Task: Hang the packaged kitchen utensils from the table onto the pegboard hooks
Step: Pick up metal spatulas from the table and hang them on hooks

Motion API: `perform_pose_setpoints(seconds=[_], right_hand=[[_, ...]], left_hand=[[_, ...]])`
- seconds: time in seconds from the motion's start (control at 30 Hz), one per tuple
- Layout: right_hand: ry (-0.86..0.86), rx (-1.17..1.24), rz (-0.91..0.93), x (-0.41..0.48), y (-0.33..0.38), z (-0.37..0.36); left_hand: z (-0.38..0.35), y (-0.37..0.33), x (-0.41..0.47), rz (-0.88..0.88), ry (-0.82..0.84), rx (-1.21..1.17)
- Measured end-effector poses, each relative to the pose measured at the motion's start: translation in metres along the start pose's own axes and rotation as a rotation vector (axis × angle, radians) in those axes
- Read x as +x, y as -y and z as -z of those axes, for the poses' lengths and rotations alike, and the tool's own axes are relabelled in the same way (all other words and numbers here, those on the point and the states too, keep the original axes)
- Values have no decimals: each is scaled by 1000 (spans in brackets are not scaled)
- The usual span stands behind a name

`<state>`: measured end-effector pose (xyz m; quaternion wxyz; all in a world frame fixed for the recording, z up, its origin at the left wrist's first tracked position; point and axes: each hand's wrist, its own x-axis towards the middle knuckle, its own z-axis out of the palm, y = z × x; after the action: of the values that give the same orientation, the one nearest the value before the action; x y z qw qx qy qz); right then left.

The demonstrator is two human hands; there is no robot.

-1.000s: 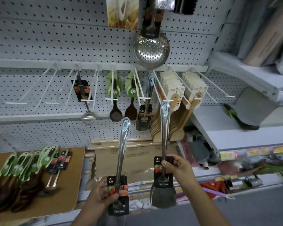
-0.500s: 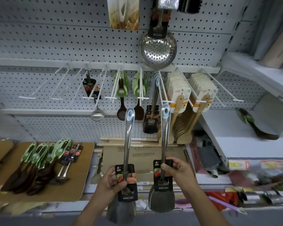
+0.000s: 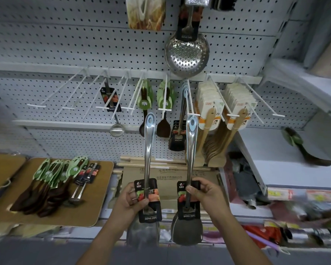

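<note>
Right spatula (image 3: 191, 150): held upright, head down, in front of the pegboard (image 3: 46, 44). Its hang hole sits just below the tip of the hook (image 3: 190, 100) and is not yet threaded.
Right hand (image 3: 205, 194): thumb and fingers pinch the black card at the neck.
Risk, right: the grip is low on a long handle, so the top may sway and miss or knock the hook's tip bar.
Left spatula (image 3: 149, 150): upright alongside, apart from the first.
Left hand (image 3: 129, 202): fingers curled round its card.
Risk, left: if unwatched, it may strike the hung spoons just behind or slip.
Hook load: matching spatulas already hang there, and crowding may stop the new one sliding back.
Table (image 3: 88, 207): packaged utensils (image 3: 52, 178) remain across its left half.
</note>
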<state>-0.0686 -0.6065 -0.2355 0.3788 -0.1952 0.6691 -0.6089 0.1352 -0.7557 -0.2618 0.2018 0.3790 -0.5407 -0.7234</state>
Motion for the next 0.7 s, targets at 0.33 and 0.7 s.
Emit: perform_pose_setpoints(seconds=[0.33, 0.7], right_hand=[[-19, 21, 15, 17, -4, -5], [10, -80, -6, 66, -10, -7]], left_hand=[[3, -8, 1, -30, -6, 29], [12, -8, 13, 23, 6, 76]])
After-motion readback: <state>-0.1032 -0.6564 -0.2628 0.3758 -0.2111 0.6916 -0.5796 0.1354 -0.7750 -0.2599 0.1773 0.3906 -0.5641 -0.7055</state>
